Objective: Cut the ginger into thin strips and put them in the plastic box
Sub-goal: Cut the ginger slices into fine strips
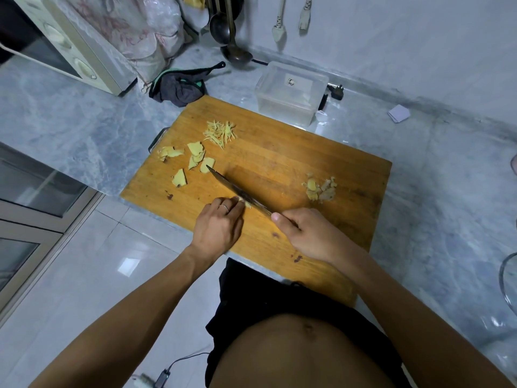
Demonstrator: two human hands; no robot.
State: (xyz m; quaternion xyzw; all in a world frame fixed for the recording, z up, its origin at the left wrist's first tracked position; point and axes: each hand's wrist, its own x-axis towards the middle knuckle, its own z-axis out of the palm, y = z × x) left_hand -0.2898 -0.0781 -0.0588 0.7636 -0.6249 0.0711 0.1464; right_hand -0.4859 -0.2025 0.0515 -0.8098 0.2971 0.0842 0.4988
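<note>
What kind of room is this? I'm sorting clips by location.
Most likely a home kitchen: a marble-look counter bears a wooden cutting board, ladles hang on the wall, and a small oven stands at the back left.

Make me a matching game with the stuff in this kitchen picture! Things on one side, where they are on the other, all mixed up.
Things:
1. knife
2. strips
3. box
4. ladle

Places:
A. on the counter just past the board's far edge
B. in a small pile at the far side of the board
C. leaning in the back corner by the wall
D. held in the right hand, blade beside the left hand

Pairs: 1-D, 2-B, 3-A, 4-C
</note>
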